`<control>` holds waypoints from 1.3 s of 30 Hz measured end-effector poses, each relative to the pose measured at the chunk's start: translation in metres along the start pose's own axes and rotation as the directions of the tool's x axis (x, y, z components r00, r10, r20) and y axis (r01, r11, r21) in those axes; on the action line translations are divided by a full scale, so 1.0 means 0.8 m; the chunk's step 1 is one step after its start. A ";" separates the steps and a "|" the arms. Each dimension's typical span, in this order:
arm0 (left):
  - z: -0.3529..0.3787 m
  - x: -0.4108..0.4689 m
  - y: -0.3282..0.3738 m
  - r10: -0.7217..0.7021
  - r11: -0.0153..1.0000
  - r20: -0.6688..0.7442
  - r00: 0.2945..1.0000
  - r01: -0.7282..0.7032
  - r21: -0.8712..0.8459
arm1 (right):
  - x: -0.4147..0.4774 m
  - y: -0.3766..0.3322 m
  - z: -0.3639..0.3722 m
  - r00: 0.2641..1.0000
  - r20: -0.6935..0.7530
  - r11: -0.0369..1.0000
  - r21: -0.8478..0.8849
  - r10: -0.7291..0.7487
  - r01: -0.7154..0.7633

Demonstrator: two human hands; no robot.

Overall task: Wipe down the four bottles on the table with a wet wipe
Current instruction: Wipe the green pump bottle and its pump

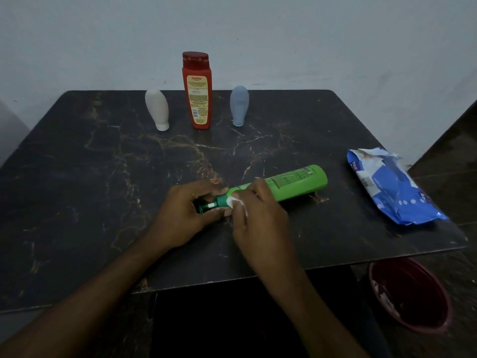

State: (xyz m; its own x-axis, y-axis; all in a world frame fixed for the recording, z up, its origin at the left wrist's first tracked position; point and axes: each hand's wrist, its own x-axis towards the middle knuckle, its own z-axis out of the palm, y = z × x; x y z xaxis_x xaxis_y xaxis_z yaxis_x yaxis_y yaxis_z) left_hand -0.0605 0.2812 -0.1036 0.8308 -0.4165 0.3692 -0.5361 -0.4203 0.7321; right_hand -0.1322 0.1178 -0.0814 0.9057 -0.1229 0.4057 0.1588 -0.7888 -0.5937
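Observation:
A green pump bottle [291,183] lies on its side near the middle of the dark marble table [90,177]. My left hand [185,215] grips its dark green pump end. My right hand [258,215] presses a white wet wipe [236,202] against the bottle's neck. At the back of the table stand a white bottle [157,109], a tall red bottle [197,90] and a blue-grey bottle [239,105], all upright and apart from my hands.
A blue wet wipe pack [392,187] lies torn open at the table's right edge. On the floor below the table's right front corner sits a dark red bin [410,295] holding some white scraps. A pale wall rises behind the table.

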 end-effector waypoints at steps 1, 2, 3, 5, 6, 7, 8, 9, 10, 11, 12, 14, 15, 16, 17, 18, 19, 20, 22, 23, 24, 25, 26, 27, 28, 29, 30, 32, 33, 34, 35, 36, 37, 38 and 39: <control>0.000 0.000 0.001 0.010 1.000 -0.002 1.000 -0.010 -0.005 | -0.001 -0.002 0.004 1.000 -0.001 1.000 0.005 -0.029 0.029; 0.000 0.000 0.001 0.016 1.000 -0.006 1.000 -0.016 -0.005 | 0.000 -0.001 0.004 0.999 0.001 0.999 0.008 -0.050 0.050; 0.000 0.000 0.001 0.023 1.000 -0.010 1.000 -0.023 0.003 | 0.001 0.004 0.001 0.998 0.011 0.998 0.006 -0.060 0.060; 0.000 0.001 -0.001 0.047 0.998 -0.003 0.999 -0.047 0.032 | 0.004 0.023 -0.012 0.998 0.033 0.999 -0.029 -0.045 0.046; 0.001 0.001 -0.001 0.061 0.997 0.005 0.998 -0.061 0.044 | 0.008 0.038 -0.023 1.000 0.017 0.999 -0.044 -0.015 0.015; 0.001 0.001 -0.002 0.073 0.996 0.010 0.997 -0.074 0.054 | 0.013 0.056 -0.034 0.999 -0.026 0.998 -0.049 0.027 -0.028; 0.001 0.001 -0.003 0.082 0.995 0.009 0.997 -0.082 0.059 | 0.018 0.074 -0.046 0.994 -0.079 0.995 -0.055 0.075 -0.080; 0.001 0.001 -0.003 0.084 0.995 0.008 0.996 -0.084 0.060 | 0.024 0.090 -0.054 0.984 -0.130 0.989 -0.066 0.124 -0.133; 0.001 0.001 -0.003 0.083 0.994 0.008 0.996 -0.084 0.065 | 0.027 0.102 -0.059 0.971 -0.175 0.981 -0.076 0.162 -0.177; 0.001 0.001 -0.003 0.085 0.993 0.010 0.996 -0.086 0.076 | 0.030 0.109 -0.061 0.960 -0.204 0.975 -0.079 0.190 -0.209; 0.001 0.001 -0.003 0.088 0.992 0.013 0.996 -0.088 0.092 | 0.029 0.107 -0.059 0.954 -0.218 0.971 -0.077 0.206 -0.228; 0.001 -0.001 -0.002 0.089 0.990 0.012 0.996 -0.090 0.107 | 0.022 0.083 -0.043 0.963 -0.200 0.979 -0.058 0.182 -0.197; 0.001 -0.001 -0.002 0.089 0.990 0.010 0.996 -0.089 0.107 | 0.014 0.066 -0.032 0.975 -0.164 0.986 -0.041 0.153 -0.161; 0.001 -0.001 -0.002 0.090 0.990 0.009 0.996 -0.090 0.109 | 0.006 0.046 -0.021 0.986 -0.114 0.991 -0.026 0.124 -0.128; 0.001 -0.001 -0.002 0.090 0.990 0.008 0.996 -0.090 0.113 | -0.004 0.028 -0.009 0.995 -0.065 0.996 -0.012 0.082 -0.083; 0.001 -0.002 -0.002 0.089 0.989 0.010 0.996 -0.089 0.114 | -0.013 0.015 0.003 0.999 -0.033 1.000 0.002 0.025 -0.025; 0.001 -0.002 -0.002 0.087 0.990 0.016 0.996 -0.088 0.112 | -0.020 0.005 0.012 0.999 -0.020 1.000 0.012 -0.027 0.028; 0.001 -0.002 -0.001 0.088 0.990 0.023 0.996 -0.090 0.108 | -0.025 0.000 0.018 0.998 -0.021 0.998 0.016 -0.063 0.063; 0.001 -0.003 -0.002 0.096 0.990 0.031 0.995 -0.099 0.105 | -0.029 0.002 0.022 0.996 -0.038 0.996 0.029 -0.085 0.086; 0.001 -0.002 -0.003 0.102 0.989 0.033 0.994 -0.105 0.106 | -0.028 0.006 0.020 0.995 -0.044 0.995 0.038 -0.086 0.087; 0.001 -0.002 -0.004 0.105 0.988 0.034 0.994 -0.108 0.107 | -0.027 0.012 0.017 0.996 -0.047 0.996 0.038 -0.074 0.075; 0.001 -0.002 -0.005 0.106 0.988 0.035 0.994 -0.109 0.106 | -0.024 0.020 0.011 0.997 -0.057 0.998 0.028 -0.049 0.051; 0.000 -0.001 -0.006 0.105 0.989 0.035 0.994 -0.108 0.101 | -0.019 0.032 0.003 0.997 -0.078 1.000 0.011 -0.014 0.015; 0.000 -0.001 -0.007 0.104 0.990 0.034 0.994 -0.107 0.094 | -0.013 0.049 -0.008 0.993 -0.112 0.999 -0.008 0.030 -0.031; 0.000 -0.001 -0.007 0.106 0.990 0.033 0.994 -0.108 0.087 | -0.005 0.069 -0.022 0.985 -0.156 0.997 -0.028 0.073 -0.078; 0.000 -0.001 -0.007 0.108 0.990 0.031 0.994 -0.110 0.084 | 0.005 0.090 -0.038 0.973 -0.201 0.991 -0.044 0.116 -0.127; 0.001 0.000 -0.007 0.109 0.990 0.031 0.994 -0.111 0.082 | 0.014 0.112 -0.053 0.958 -0.238 0.983 -0.048 0.161 -0.177; 0.001 0.001 -0.006 0.110 0.990 0.033 0.993 -0.113 0.082 | 0.027 0.144 -0.075 0.926 -0.280 0.963 -0.023 0.252 -0.269; 0.001 0.001 -0.006 0.110 0.990 0.033 0.993 -0.113 0.084 | 0.029 0.150 -0.079 0.915 -0.290 0.955 -0.015 0.280 -0.297; 0.000 0.000 -0.006 0.109 0.990 0.033 0.994 -0.111 0.085 | 0.029 0.149 -0.078 0.911 -0.294 0.951 -0.011 0.291 -0.308; 0.000 -0.001 -0.006 0.110 0.990 0.032 0.993 -0.113 0.085 | 0.027 0.142 -0.071 0.911 -0.293 0.952 -0.010 0.291 -0.307; 0.000 -0.002 -0.006 0.114 0.990 0.033 0.993 -0.117 0.085 | 0.023 0.129 -0.061 0.914 -0.291 0.955 -0.005 0.282 -0.296; 0.000 -0.002 -0.005 0.119 0.989 0.032 0.992 -0.121 0.086 | 0.017 0.112 -0.049 0.922 -0.281 0.961 0.010 0.267 -0.276; 0.000 -0.002 -0.005 0.123 0.988 0.031 0.992 -0.125 0.089 | 0.009 0.094 -0.035 0.938 -0.255 0.971 0.020 0.237 -0.239; 0.000 -0.002 -0.005 0.126 0.987 0.031 0.992 -0.129 0.093 | 0.002 0.076 -0.022 0.958 -0.214 0.982 0.015 0.189 -0.190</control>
State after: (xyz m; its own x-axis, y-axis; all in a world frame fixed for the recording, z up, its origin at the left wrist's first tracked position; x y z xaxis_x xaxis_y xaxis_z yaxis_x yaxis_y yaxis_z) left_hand -0.0598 0.2835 -0.1077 0.7514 -0.4912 0.4406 -0.6500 -0.4362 0.6223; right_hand -0.1280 0.0590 -0.1047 0.8138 -0.3957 0.4257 -0.0105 -0.7423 -0.6700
